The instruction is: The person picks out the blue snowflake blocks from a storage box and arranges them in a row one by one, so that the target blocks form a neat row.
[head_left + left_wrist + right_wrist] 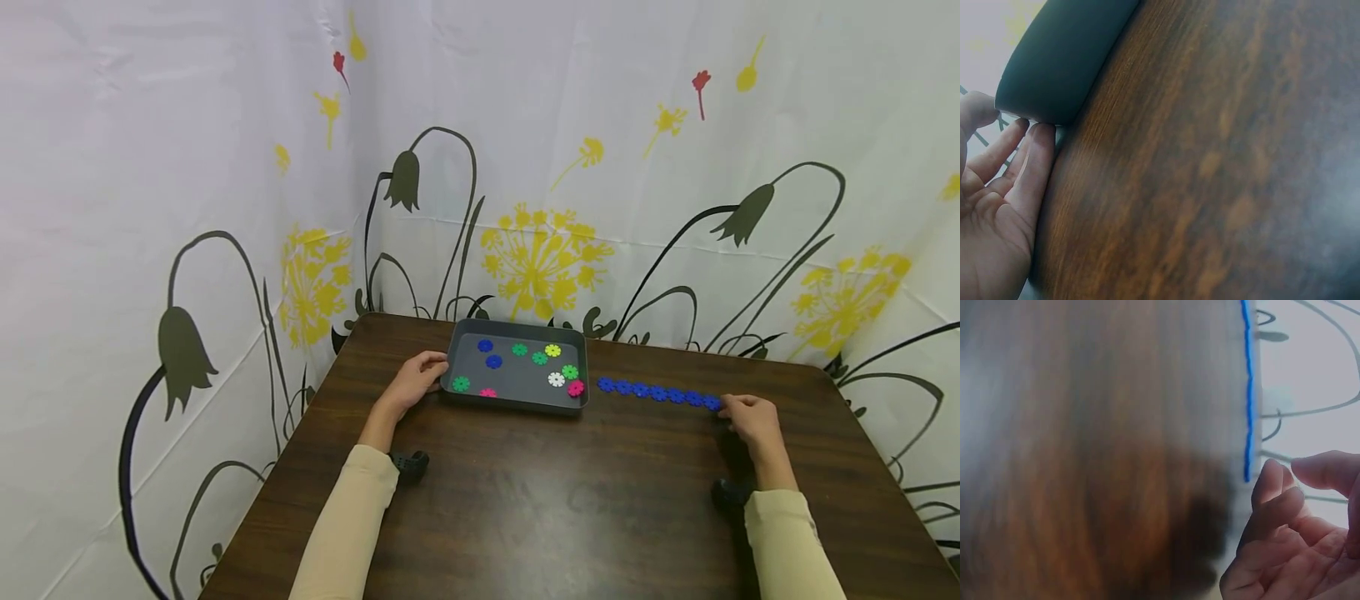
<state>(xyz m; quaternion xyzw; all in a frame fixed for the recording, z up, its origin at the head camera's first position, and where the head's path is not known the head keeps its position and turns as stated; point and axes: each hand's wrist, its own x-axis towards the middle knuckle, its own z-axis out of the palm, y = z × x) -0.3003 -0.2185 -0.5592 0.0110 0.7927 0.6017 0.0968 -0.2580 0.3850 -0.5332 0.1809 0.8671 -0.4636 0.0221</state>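
Observation:
My left hand (pixel 411 385) is at the left side of a dark grey tray (pixel 517 405). In the left wrist view, its nearly straight fingers (pixel 1034 156) touch the tray's end wall (pixel 1063 69), with the thumb up near the rim. Several blue flower-shaped discs stand in a joined row (pixel 658 393) on the table, right of the tray. At the row's right end is my right hand (pixel 752 419), fingertips right by the last blue disc (pixel 711 403). The right wrist view shows its thumb and forefinger slightly apart, other fingers loosely bent, beside the end of the blue row (pixel 1249 412).
Inside the tray lie loose discs: several green ones, such as one green disc (pixel 461 383), two blue, two pink, a yellow disc (pixel 552 350) and a white disc (pixel 556 379). The brown wooden table (pixel 570 500) backs onto a flower-printed curtain (pixel 645 200).

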